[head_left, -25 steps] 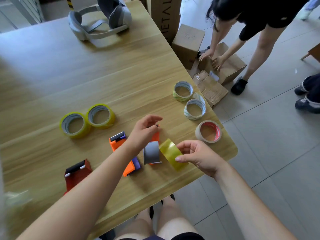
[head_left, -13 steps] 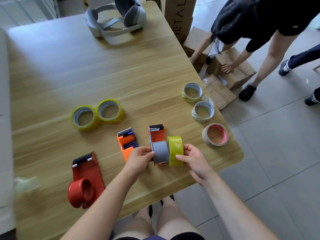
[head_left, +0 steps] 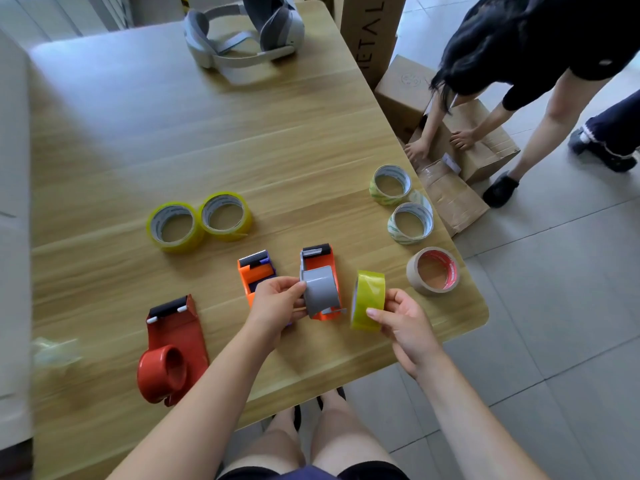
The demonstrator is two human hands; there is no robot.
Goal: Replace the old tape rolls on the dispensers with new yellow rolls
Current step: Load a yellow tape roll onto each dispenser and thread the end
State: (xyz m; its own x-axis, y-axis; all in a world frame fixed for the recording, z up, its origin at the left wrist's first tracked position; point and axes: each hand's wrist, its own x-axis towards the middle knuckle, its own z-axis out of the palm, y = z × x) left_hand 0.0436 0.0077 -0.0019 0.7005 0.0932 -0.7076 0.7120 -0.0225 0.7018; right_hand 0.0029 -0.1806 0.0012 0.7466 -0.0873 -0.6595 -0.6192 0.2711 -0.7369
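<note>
Wood-grain table (head_left: 207, 133) | left hand (head_left: 277, 303) grips smooth grey cylinder (head_left: 322, 289) | right hand (head_left: 403, 320) pinches glossy yellow roll (head_left: 369, 299)

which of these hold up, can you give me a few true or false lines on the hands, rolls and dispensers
The right hand holds a yellow roll on edge. True.
The left hand is open and holds nothing. False: it grips the grey drum on an orange dispenser.
A pair of yellow rolls lies flat, side by side. True.
The red dispenser carries a yellow roll. False: its hub is bare.
</note>
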